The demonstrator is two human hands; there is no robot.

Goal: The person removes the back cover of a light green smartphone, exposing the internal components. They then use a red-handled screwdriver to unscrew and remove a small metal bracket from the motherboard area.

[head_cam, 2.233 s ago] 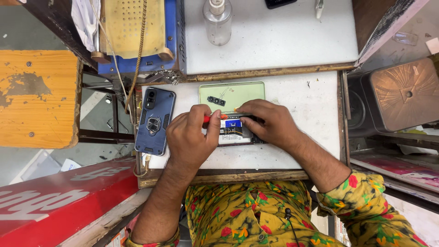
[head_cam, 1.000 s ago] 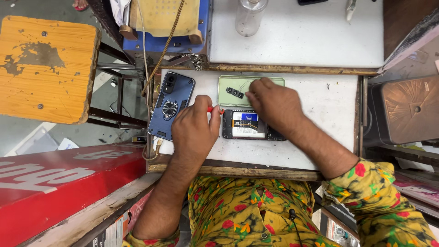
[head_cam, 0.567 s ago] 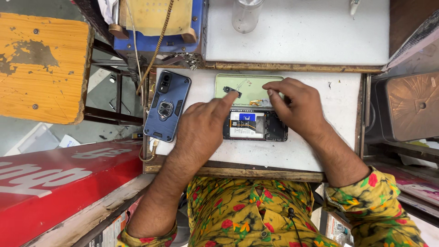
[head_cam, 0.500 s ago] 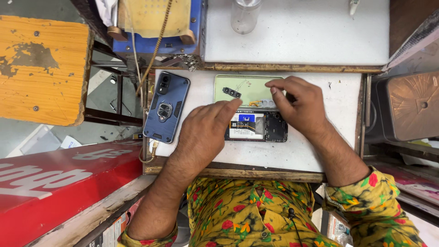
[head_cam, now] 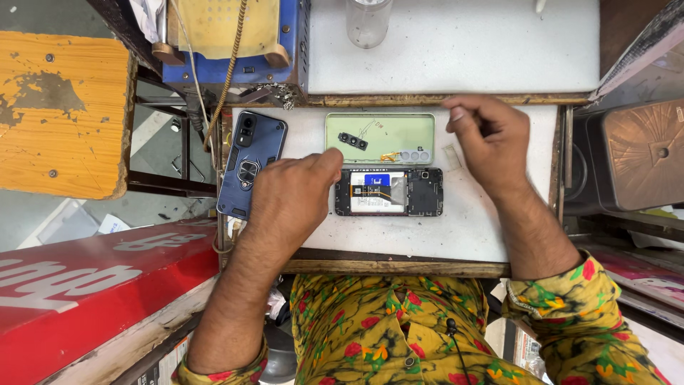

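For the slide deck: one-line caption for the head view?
Left hand rests beside an opened phone on a white table; right hand lifted near the green back cover.

I'm looking down at my yellow sleeves [head_cam: 570, 314] blooming with red and green flowers. A pale green phone back cover [head_cam: 380, 137] is lying above the black opened phone [head_cam: 389, 192], blue patch showing inside. A dark blue cased phone [head_cam: 251, 164] is sitting on the white worktop [head_cam: 470, 214].

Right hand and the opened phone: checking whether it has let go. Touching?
Apart. The head view shows the right hand lifted beyond the opened phone, bare white table between.
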